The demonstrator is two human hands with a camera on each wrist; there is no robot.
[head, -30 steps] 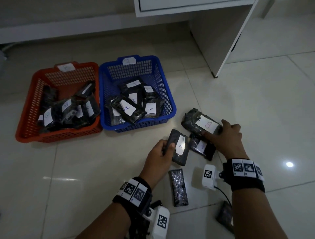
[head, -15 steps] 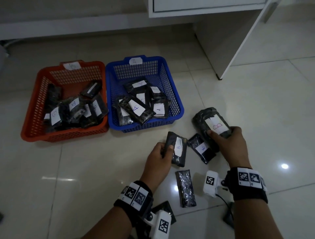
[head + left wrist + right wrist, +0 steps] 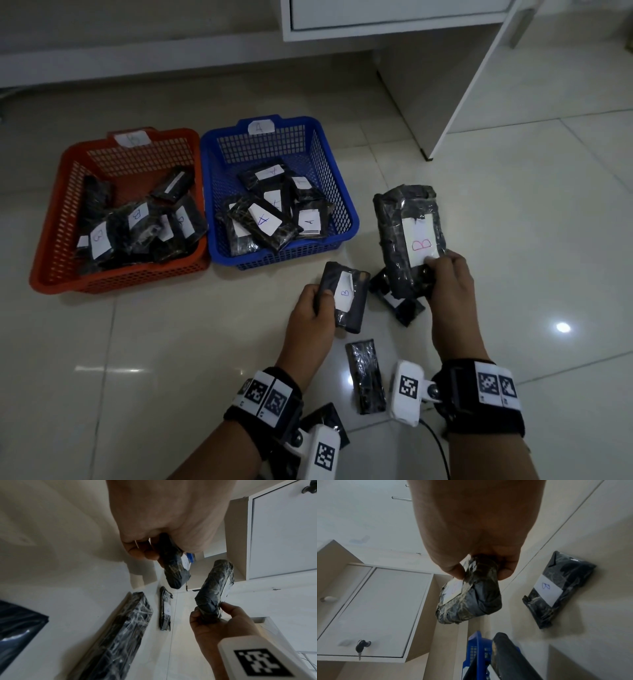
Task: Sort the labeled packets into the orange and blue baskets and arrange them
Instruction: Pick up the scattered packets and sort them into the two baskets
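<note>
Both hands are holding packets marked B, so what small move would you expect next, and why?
Probably both hands swing left toward the orange basket and drop their packets in. The left hand grips a small packet labeled B, the right hand a bigger packet also labeled B. The orange basket's tag seems to read B; the blue basket is tagged A.

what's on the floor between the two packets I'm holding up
In the head view, a small black wrapped packet with a white label lies on the tiled floor there, partly hidden under the large B-labelled packet.
</note>
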